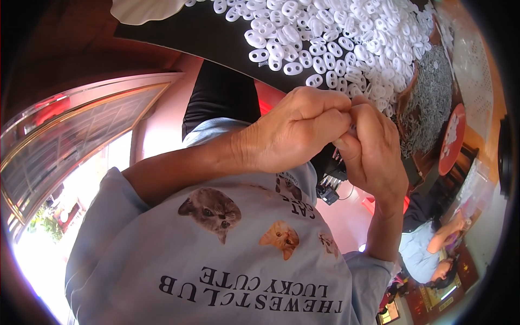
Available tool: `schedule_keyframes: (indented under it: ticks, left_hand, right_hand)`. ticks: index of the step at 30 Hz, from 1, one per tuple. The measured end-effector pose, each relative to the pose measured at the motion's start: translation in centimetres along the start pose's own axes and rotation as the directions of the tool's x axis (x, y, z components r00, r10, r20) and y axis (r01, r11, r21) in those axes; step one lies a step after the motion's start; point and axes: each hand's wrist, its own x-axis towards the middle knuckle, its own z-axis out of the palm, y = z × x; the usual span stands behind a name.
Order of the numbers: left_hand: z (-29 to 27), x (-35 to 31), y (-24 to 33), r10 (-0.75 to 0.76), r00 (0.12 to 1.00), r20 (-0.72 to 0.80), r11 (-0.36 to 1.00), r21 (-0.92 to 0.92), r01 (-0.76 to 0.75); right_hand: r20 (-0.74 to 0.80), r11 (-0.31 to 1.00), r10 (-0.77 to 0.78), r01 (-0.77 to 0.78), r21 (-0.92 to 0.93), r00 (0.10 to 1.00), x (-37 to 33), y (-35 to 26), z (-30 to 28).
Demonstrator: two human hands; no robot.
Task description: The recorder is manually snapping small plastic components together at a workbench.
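My left hand (303, 130) and my right hand (376, 149) meet in front of my chest, just off the near edge of the table. Both are closed, with thumbs and fingers pinched together and fingertips touching. Only a tiny pale bit shows between them; the fingers hide the rest, so I cannot tell what it is. Just beyond lies a large spread of white oval plastic pieces with two holes each (330, 46), like cord-lock parts. Right of these is a grey heap of small metal springs (430, 95).
A cream dish with a wavy rim (146, 10) sits at the table's far left. To the right, a red plate (457, 122) holds some white pieces. Another person (425, 252) sits at the lower right, hands raised over work. A glazed door panel (70, 130) stands at left.
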Motion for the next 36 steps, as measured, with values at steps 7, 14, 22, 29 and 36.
schedule_keyframes:
  ticks: [7,14,22,29,36]
  left_hand:
    - [0.6,-0.5,1.4,-0.024,1.000,0.004,1.000,-0.001,0.024]
    - [1.4,-0.7,2.9,-0.218,0.976,-0.025,0.956,-0.204,0.209]
    - [2.1,-0.9,4.4,0.016,0.999,-0.029,0.945,-0.326,-0.025]
    - [0.1,1.2,3.1,-0.058,0.998,0.035,0.998,0.000,0.058]
    - [0.0,2.4,3.2,-0.307,0.948,0.086,0.919,-0.233,0.319]
  right_hand:
    - [-0.057,0.995,-0.044,0.049,0.086,0.997,-0.5,-0.5,0.1]
    - [-0.096,0.988,-0.057,0.070,0.141,0.994,-1.0,-1.2,0.2]
    - [-0.176,0.977,-0.140,0.165,0.136,0.974,-0.6,-1.8,-0.3]
    - [-0.175,0.998,-0.044,0.049,0.025,0.984,-0.4,-0.5,-1.0]
    - [-0.115,0.994,0.052,-0.040,0.106,0.992,-1.2,0.0,-2.2]
